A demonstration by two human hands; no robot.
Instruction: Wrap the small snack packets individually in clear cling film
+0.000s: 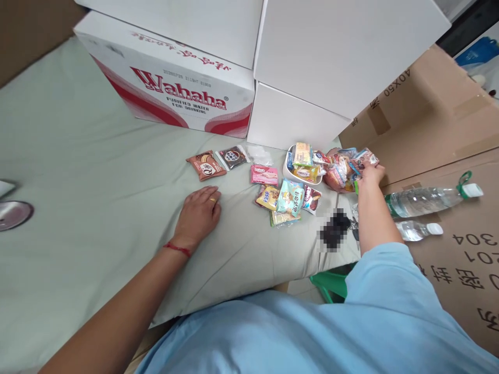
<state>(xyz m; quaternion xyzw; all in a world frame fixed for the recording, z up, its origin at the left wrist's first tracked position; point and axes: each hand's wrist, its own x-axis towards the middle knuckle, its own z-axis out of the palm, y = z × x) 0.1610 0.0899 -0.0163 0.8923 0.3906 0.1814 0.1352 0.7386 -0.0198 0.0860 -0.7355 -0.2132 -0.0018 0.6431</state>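
My left hand (198,213) rests palm down on the pale green cloth, its fingers laid out and nothing in them. Just beyond it lie a brown snack packet (206,165) and a dark snack packet (233,157). At the right, my right hand (372,174) reaches into a heap of wrapped snacks (338,169), its fingers closed on a brownish snack packet (365,156); the fingertips are partly hidden. Left of that heap stands a white container (287,169) filled with snack packets. A pink packet (264,175), a light blue packet (290,197) and several others lie in front of it.
White cartons and a Wahaha water carton (175,88) stand along the back. Large brown cardboard (456,223) borders the right side. On it lie a large bottle (429,201) and a small bottle (419,230). A green stool (331,284) shows below the edge.
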